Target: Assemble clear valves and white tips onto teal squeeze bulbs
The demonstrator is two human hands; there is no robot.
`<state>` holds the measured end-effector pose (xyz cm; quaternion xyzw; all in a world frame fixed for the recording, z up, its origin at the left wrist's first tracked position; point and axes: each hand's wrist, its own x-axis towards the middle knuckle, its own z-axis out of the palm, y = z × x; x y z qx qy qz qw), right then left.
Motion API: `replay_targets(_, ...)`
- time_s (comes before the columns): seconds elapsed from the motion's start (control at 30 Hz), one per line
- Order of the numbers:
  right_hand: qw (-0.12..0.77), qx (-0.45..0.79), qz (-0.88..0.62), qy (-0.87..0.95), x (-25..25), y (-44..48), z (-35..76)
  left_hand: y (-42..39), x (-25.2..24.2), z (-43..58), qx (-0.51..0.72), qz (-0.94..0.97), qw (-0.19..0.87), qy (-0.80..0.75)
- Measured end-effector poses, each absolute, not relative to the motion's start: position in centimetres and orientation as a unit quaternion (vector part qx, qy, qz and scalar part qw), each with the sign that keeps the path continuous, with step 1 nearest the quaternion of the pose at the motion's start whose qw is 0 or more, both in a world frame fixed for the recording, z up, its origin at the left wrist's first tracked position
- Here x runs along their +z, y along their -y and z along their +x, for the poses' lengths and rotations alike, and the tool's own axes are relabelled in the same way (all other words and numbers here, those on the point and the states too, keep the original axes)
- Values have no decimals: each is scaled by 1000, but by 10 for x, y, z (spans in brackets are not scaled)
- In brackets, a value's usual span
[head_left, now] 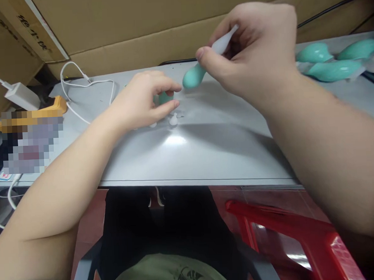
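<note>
My right hand (254, 50) is raised over the back of the table, closed round a teal piece with a rounded bulb end (193, 77). A whitish, tapered tip (223, 43) sticks up between its thumb and fingers. Just left of the bulb, my left hand (144, 96) hovers low over the tabletop, thumb and index finger apart. Part of another teal piece (165, 98) shows between those fingers; the hand hides the rest. Below the left thumb stands a small whitish, pointed piece (173, 119), with similar bits partly covered by the hand.
Several teal pieces (334, 71) lie at the right end of the grey table (200, 164). On the left are a white charger (22, 96), white cable (76, 83) and a yellow object (58, 105). Cardboard (123, 27) walls the back. A red plastic stool (280, 222) stands below the front edge.
</note>
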<state>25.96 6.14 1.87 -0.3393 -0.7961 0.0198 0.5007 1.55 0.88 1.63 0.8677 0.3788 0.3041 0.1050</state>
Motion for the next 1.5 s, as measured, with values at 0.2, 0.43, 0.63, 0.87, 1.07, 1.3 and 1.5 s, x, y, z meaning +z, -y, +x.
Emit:
replay_targets(0.2,572,17,-233,786,19,-42,252,-4,22,19,365,868,50,-333)
replay_targets(0.43,536,145,-178,812,14,-29,239,-4,19,27,386,863,86,-315)
replay_targets(0.63,564,62,-203,798,5,-36,243,-2,14,42,413,822,95,-380)
replay_targets(0.87,594,46,-207,776,5,-31,242,18,29,53,403,791,133,-441)
replay_targets(1.07,582,76,-257,768,12,-26,241,17,28,54,400,737,313,-446)
replay_targets(1.3,713,57,-211,666,21,-52,252,-1,38,35,498,756,247,-346)
replay_targets(1.5,634,112,-281,711,7,-74,268,-23,64,52,278,853,125,-423)
